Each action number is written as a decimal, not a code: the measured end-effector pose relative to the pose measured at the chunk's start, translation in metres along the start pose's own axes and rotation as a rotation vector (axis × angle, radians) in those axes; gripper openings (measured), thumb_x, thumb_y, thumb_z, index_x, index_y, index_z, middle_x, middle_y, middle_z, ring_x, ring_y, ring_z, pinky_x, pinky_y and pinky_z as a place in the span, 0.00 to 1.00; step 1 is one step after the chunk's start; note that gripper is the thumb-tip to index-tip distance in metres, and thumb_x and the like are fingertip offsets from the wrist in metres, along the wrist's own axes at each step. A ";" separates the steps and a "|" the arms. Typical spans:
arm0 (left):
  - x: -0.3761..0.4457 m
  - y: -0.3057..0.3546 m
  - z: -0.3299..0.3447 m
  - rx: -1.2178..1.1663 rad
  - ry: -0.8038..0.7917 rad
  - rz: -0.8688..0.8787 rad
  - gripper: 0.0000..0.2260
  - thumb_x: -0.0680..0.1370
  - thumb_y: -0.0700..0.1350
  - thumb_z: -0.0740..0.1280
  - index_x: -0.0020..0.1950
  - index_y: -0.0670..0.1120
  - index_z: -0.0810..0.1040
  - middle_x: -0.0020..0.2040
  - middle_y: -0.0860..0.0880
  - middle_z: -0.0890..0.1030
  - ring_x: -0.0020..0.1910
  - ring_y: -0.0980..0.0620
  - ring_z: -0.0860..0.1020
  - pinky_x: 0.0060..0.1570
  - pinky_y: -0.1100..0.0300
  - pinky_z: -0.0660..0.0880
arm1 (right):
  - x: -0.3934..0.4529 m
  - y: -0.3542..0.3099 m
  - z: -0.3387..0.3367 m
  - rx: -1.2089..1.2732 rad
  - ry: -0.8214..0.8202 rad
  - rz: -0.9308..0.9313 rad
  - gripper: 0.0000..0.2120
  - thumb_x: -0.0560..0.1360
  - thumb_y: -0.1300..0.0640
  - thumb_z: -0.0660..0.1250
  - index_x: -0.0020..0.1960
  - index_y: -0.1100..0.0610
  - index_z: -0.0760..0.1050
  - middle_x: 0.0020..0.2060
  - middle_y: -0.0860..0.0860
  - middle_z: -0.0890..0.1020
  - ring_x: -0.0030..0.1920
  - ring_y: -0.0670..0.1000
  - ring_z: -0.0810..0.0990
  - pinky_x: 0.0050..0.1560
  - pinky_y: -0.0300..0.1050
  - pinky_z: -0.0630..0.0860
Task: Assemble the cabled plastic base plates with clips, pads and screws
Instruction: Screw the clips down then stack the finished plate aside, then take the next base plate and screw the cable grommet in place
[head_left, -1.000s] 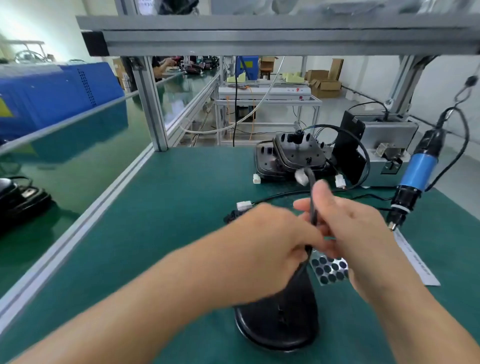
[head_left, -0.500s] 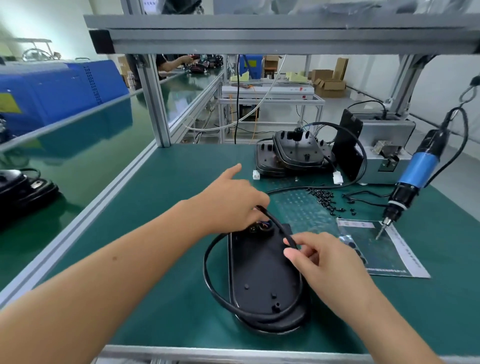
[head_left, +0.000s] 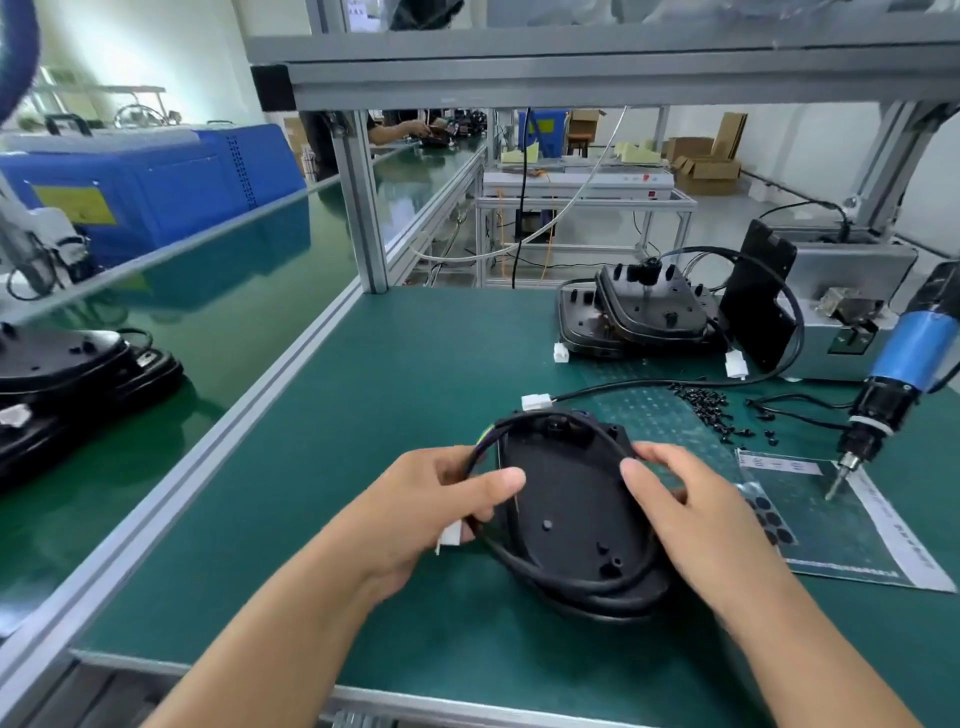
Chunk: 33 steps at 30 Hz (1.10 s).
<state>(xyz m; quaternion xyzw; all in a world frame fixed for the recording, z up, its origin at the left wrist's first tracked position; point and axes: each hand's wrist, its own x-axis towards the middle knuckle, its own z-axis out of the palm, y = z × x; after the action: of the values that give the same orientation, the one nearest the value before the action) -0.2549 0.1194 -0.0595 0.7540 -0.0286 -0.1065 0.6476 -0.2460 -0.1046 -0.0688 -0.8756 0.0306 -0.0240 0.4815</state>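
Note:
A black oval plastic base plate (head_left: 566, 514) lies on the green mat in front of me, its black cable (head_left: 566, 584) looped round its rim. My left hand (head_left: 431, 504) grips the plate's left edge together with the cable, and a white connector (head_left: 450, 535) pokes out under its fingers. My right hand (head_left: 680, 499) holds the plate's right edge, thumb on top. Loose black screws (head_left: 711, 402) lie behind on the mat. A sheet of round black pads (head_left: 774, 519) sits to the right.
A blue electric screwdriver (head_left: 904, 364) hangs at the right, tip over the pad sheet. Stacked black base plates (head_left: 644, 312) with cables and white plugs stand at the back, beside a grey machine (head_left: 852, 291). More black plates (head_left: 67, 374) sit on the left conveyor.
The cable loop that lay wide on the mat now hugs the plate's rim. Both hands have moved onto the plate's two sides, and the plate's far end is tipped up.

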 end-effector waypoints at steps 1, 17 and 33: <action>-0.003 -0.001 -0.001 -0.135 0.045 0.029 0.21 0.66 0.57 0.74 0.53 0.46 0.82 0.47 0.48 0.82 0.45 0.53 0.79 0.48 0.56 0.76 | 0.006 -0.005 0.006 0.100 0.009 -0.006 0.15 0.76 0.44 0.63 0.62 0.42 0.74 0.40 0.44 0.82 0.43 0.42 0.80 0.51 0.48 0.77; -0.064 -0.057 -0.091 -0.416 0.793 0.291 0.39 0.66 0.40 0.76 0.68 0.67 0.65 0.59 0.49 0.81 0.53 0.44 0.82 0.40 0.44 0.80 | 0.042 -0.113 0.204 0.368 -0.309 -0.285 0.04 0.76 0.52 0.67 0.48 0.46 0.80 0.42 0.44 0.84 0.46 0.44 0.81 0.54 0.48 0.78; -0.024 -0.010 -0.198 -0.353 1.083 0.333 0.29 0.71 0.33 0.73 0.67 0.55 0.69 0.60 0.47 0.79 0.53 0.43 0.82 0.41 0.43 0.81 | 0.041 -0.097 0.207 0.510 -0.336 -0.324 0.07 0.78 0.52 0.64 0.52 0.42 0.77 0.47 0.41 0.82 0.50 0.44 0.81 0.54 0.41 0.74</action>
<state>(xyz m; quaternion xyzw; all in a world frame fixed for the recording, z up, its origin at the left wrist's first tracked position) -0.2400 0.3171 -0.0394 0.5673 0.2062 0.3932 0.6936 -0.1870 0.1186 -0.0974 -0.7123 -0.1957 0.0376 0.6730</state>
